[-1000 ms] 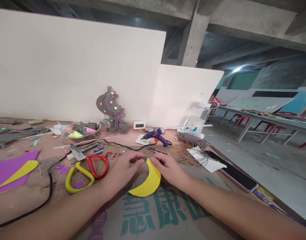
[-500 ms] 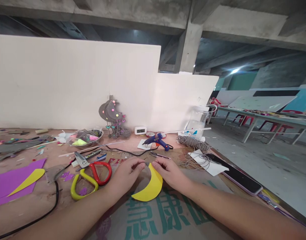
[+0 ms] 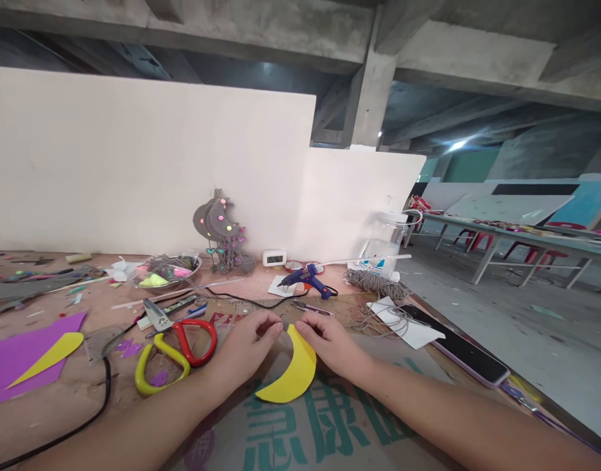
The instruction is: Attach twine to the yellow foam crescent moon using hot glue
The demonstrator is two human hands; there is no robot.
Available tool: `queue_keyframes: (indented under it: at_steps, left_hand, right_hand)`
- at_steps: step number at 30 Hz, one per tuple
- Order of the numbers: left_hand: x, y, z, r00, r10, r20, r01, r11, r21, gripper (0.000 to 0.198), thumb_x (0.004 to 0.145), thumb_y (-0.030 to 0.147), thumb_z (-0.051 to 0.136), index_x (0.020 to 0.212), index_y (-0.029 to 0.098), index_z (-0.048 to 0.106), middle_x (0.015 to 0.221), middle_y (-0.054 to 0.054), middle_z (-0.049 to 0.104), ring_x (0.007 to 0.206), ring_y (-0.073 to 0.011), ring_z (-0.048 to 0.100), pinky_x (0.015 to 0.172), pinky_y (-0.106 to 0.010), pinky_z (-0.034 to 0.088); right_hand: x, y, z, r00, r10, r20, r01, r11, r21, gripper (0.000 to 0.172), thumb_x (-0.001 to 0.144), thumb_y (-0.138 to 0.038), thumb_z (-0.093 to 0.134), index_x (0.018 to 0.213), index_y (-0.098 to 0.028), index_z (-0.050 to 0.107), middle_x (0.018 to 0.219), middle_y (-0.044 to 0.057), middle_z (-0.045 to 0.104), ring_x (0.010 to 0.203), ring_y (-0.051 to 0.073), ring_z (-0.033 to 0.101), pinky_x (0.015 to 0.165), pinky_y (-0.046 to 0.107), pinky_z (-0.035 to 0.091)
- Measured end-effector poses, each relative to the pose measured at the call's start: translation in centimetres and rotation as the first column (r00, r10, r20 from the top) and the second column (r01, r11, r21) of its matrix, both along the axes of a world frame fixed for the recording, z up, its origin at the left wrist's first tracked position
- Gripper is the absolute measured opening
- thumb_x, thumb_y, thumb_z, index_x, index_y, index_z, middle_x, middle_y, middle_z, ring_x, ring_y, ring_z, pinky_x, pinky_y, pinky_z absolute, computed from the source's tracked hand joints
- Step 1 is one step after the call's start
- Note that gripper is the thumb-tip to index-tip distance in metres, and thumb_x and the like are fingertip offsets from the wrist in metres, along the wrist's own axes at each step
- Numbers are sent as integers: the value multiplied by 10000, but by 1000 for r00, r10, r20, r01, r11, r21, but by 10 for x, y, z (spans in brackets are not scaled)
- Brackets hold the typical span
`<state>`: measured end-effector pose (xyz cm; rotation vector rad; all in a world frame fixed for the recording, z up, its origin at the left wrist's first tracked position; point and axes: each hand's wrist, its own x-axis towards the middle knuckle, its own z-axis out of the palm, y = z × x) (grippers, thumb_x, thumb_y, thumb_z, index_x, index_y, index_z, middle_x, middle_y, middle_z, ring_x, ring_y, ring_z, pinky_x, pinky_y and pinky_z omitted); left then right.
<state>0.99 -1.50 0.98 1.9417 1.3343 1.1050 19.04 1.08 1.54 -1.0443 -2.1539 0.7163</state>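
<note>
A yellow felt-like crescent (image 3: 296,376) is held above a brown board printed with green characters (image 3: 330,418). My right hand (image 3: 325,337) pinches the crescent near its upper tip, thumb and fingers closed on its edge. On the other side of that tip, my left hand (image 3: 254,340) has its thumb and forefinger pressed together. A small grey bit shows between the fingertips and the tip; what the left fingers grip is too small to make out. Scissors (image 3: 200,343) with one red and one yellow handle lie left of my left hand.
Behind the hands lie a blue glue gun (image 3: 308,280) and a pen (image 3: 313,307). Grey yarn (image 3: 379,284), white paper (image 3: 403,324) and a phone (image 3: 460,347) are at right. Purple sheets (image 3: 30,356) lie at left, below a bowl of pompoms (image 3: 165,271). A grey moon ornament (image 3: 219,226) stands at the back.
The view has shifted slightly. Both hands stay at the crescent's upper tip, and the crescent is slightly lower and further left in view.
</note>
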Motion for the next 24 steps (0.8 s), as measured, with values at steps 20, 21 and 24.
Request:
queue_keyframes:
  at_steps: [20,21,24]
  left_hand:
    - [0,7,-6,993,-5,118,9,999,-33,284,818,407,411,791,176,573,740,-9,594,722,-162,528,657,-255,398]
    - [0,7,-5,994,-5,112,9,1000,-30,276,816,400,414,791,175,573,739,-8,592,723,-162,527,659,-255,398]
    - [0,6,-4,997,-4,83,6,1000,-23,265,816,386,415,762,173,562,719,-5,575,713,-160,516,651,-256,393]
  right_hand:
    - [0,2,-4,1000,-24,-2,24,1000,-2,340,852,-411,387,613,-169,380,602,-25,365,577,98,352,510,207,288]
    - [0,2,-4,1000,-23,-1,23,1000,-4,341,853,-411,385,613,-169,378,601,-25,364,575,98,350,507,207,286]
    - [0,1,-4,1000,-21,-2,21,1000,-9,343,855,-414,377,616,-169,380,603,-25,364,571,96,347,502,206,281]
